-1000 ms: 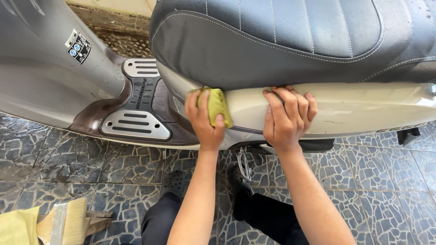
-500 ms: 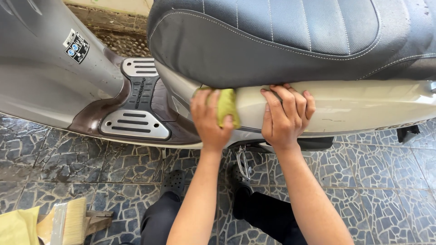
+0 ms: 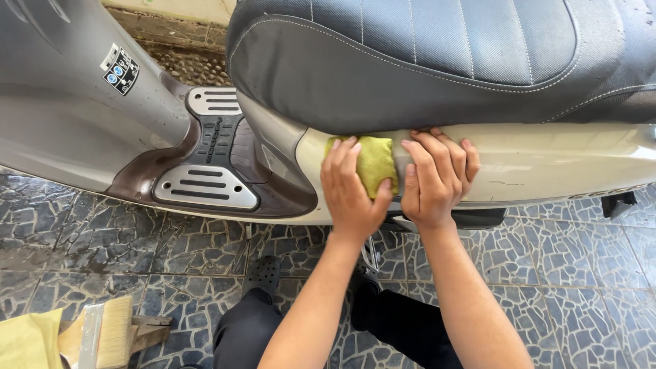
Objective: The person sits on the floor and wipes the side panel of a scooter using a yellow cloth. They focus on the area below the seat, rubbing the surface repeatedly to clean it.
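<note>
Left hand [image 3: 352, 188] is flat and wide on the small yellow-green folded cloth [image 3: 374, 162], which pokes out thumb-side, nearly touching the spread, empty right hand [image 3: 437, 178] on the cream scooter side panel [image 3: 547, 160].

Part of the yellow-green cloth [image 3: 374, 162] is covered by the left hand [image 3: 352, 191], while the scooter seat [image 3: 437, 61] is cut off at the top and right edges.

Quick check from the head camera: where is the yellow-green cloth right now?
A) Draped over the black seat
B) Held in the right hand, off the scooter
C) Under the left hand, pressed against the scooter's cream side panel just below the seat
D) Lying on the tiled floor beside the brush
C: the left hand presses the yellow-green cloth against the cream side panel below the black seat; the right hand rests bare beside it.
</note>
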